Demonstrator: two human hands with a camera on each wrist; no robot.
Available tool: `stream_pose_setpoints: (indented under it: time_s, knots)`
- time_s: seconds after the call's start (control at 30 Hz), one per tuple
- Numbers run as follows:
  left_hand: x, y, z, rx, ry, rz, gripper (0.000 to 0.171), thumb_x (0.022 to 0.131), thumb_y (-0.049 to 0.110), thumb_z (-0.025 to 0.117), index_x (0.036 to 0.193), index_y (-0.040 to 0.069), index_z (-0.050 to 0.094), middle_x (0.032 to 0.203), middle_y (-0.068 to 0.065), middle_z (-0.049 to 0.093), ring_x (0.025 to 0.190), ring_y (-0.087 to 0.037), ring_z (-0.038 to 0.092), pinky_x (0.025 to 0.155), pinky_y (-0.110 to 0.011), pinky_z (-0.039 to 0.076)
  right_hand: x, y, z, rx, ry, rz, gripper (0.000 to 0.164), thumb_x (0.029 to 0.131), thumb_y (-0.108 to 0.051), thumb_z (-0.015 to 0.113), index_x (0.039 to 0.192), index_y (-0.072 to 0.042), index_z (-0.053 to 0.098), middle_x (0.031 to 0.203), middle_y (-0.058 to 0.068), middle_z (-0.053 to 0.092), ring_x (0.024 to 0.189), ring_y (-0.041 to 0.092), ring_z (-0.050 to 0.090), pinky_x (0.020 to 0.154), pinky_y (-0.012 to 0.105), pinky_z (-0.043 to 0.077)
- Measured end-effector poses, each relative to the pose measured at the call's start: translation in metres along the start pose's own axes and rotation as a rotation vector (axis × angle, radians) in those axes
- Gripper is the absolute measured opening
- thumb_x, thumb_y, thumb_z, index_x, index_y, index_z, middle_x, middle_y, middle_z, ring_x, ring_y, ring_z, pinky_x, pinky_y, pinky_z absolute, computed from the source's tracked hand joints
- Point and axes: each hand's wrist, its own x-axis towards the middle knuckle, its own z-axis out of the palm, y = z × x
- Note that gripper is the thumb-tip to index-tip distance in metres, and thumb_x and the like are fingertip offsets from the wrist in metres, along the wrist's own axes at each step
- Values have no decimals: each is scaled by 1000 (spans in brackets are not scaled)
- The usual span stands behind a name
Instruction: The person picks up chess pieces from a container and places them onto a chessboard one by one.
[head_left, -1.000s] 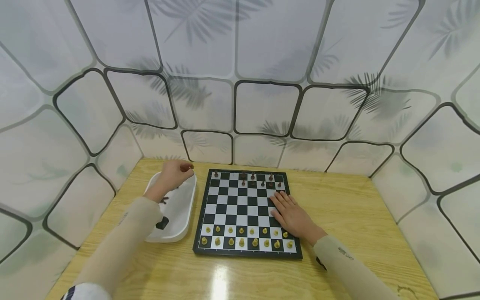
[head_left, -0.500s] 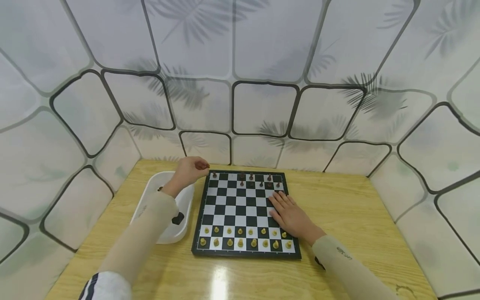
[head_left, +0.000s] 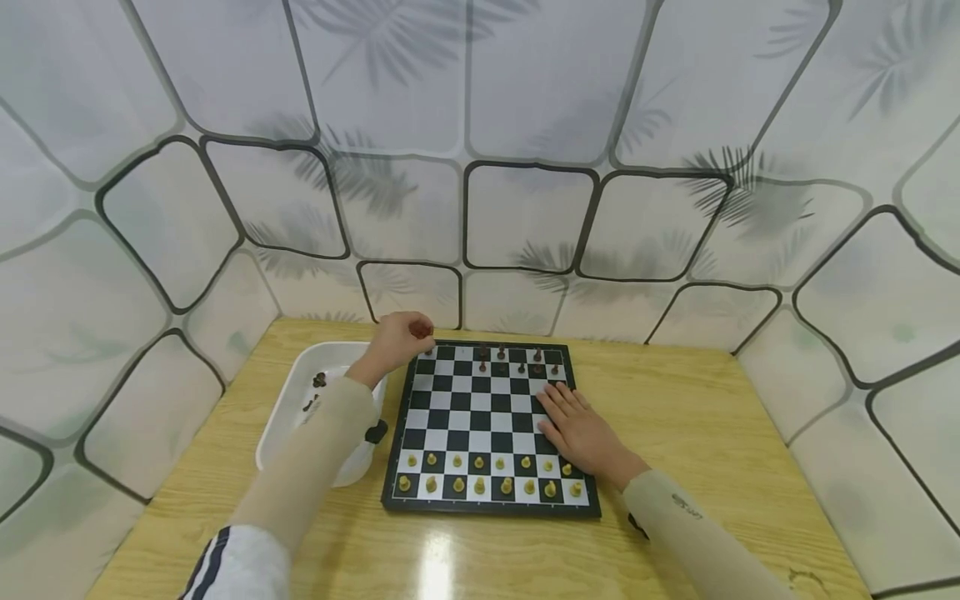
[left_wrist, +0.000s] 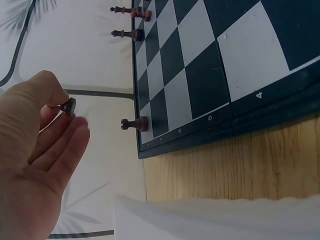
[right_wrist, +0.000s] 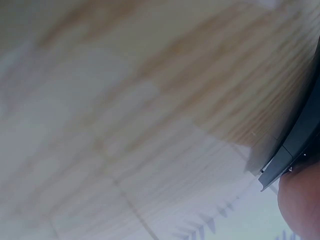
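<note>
pinching a dark chess piece (left_wrist: 69, 106) in left hand (head_left: 395, 343), resting right hand (head_left: 585, 433) flat on chessboard (head_left: 480, 421), along right edge

left hand (head_left: 397, 342): thumb and finger pinching (other fingers loosely bent) | right hand (head_left: 587, 435): palm down, fingers straight

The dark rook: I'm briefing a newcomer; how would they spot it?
On the table lies a chessboard. In its far left corner, near the left hand, stands the dark rook. A notched top and isolation distinguish it from dark chessmen farther right.
</note>
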Motion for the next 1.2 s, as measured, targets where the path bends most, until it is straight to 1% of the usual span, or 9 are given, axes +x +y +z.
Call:
stream_pose_setpoints:
  time_s: [0.13, 0.33, 0.53, 0.67, 0.83, 1.0, 1.1, 1.2]
  knots:
    - [2, -2, 5, 8, 7, -5, 23, 93, 14, 72, 113, 3, 76, 107, -15, 77, 99, -30, 72, 85, -45, 61, 0, 0, 1, 4, 14, -10, 63, 114, -43, 40, 163, -4, 36, 172, 18, 31, 161, 39, 25, 131, 55, 23]
    - [5, -3, 11, -5, 9, -40, 24, 92, 12, 72, 113, 0, 75, 107, -16, 78, 98, -30, 74, 84, -42, 62, 1, 0, 1, -4, 13, -10, 63, 114, -43, 40, 163, -4, 36, 171, 18, 31, 161, 39, 25, 131, 55, 23]
    - [11, 1, 16, -4, 13, -50, 26, 92, 11, 73, 115, -1, 75, 110, -17, 78, 102, -32, 74, 87, -45, 62, -1, 1, 0, -1, 10, 0, 63, 114, -43, 40, 164, -5, 35, 171, 18, 31, 161, 39, 24, 131, 55, 23]
    - [14, 0, 20, 18, 3, -30, 26, 93, 12, 72, 115, -1, 75, 111, -17, 78, 104, -32, 74, 89, -45, 61, -1, 1, 0, -7, 8, 1, 63, 114, -43, 40, 164, -5, 35, 171, 18, 31, 161, 40, 24, 131, 55, 23]
    - [15, -2, 23, 41, -8, -12, 27, 94, 12, 72, 117, 0, 76, 116, -19, 77, 109, -35, 72, 92, -47, 59, -2, 1, 1, -10, 8, -3, 64, 114, -43, 40, 164, -4, 35, 171, 18, 31, 161, 39, 24, 131, 55, 23]
    - [16, -5, 28, 88, -6, -18, 29, 96, 15, 72, 120, -1, 77, 119, -19, 76, 114, -36, 69, 96, -48, 57, -2, 0, 0, -4, 29, -15, 63, 113, -41, 43, 162, -2, 37, 170, 20, 33, 160, 41, 27, 130, 56, 25]
    - [15, -6, 30, 113, -14, -31, 30, 97, 16, 72, 123, 0, 76, 121, -19, 75, 115, -35, 69, 97, -47, 58, -2, 0, -1, -10, 22, -11, 63, 113, -42, 42, 163, -3, 37, 171, 19, 33, 160, 40, 26, 130, 56, 24]
    - [14, -7, 32, 112, -22, -51, 31, 98, 16, 73, 125, 2, 76, 124, -18, 75, 116, -35, 69, 97, -46, 58, -1, -1, -1, -9, 15, -8, 63, 114, -43, 40, 163, -4, 36, 171, 18, 32, 161, 39, 25, 131, 55, 23]
